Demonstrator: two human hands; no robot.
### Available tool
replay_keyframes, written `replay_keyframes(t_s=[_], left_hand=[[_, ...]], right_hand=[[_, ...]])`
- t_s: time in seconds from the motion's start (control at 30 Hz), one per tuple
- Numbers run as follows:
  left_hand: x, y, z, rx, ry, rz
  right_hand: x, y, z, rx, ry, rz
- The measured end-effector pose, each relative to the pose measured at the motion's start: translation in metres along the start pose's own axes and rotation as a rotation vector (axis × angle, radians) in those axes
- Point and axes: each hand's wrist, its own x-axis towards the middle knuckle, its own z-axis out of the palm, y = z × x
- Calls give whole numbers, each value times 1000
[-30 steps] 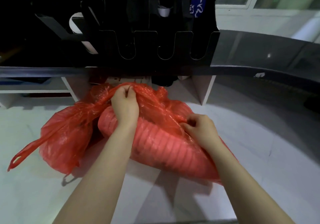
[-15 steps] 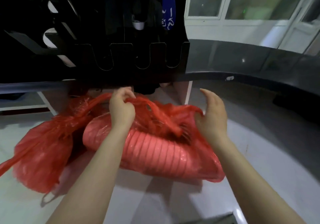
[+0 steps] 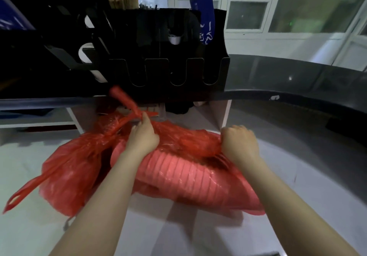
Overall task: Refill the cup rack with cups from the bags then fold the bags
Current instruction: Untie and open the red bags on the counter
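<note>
2 hands clamp the red bag (image 3: 178,139): left hand (image 3: 142,136) pinching its handles (image 3: 125,101), right hand (image 3: 240,142) fisting plastic, with the cup stack (image 3: 190,174) lying crosswise just beneath both.

You're working in dim, cool light from the windows (image 3: 246,14) far right. The black cup rack (image 3: 168,73) far left sinks into near darkness. Soft shadows pool under the red bag (image 3: 198,176) on the pale surface (image 3: 25,166). Its raised handle (image 3: 124,101) smears with motion blur; the dark counter edge (image 3: 297,95) bows with wide-angle distortion.

Pale floor (image 3: 25,156), dark counter (image 3: 297,77) — white-framed windows (image 3: 246,14)
</note>
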Motion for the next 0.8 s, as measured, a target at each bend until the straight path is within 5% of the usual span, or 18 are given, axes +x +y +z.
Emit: replay_keyframes(t_s=[0.1,0.2,0.3,0.43,0.8], left_hand=[[1,5,-7,-173,16,-53],[-4,6,-11,-271,120,11],[-9,3,-19,-393,206,95],[-12,-11,-35,-555,187,171],[-24,-69,-43,-415,109,284]], right_hand=[[-5,-13,-10,39,201,26],[-8,-43,-14,139,439,-223],[-4,-66,-5,143,299,-383],[6,-62,8,13,-14,-194],[-61,-76,-54,271,-22,-266]])
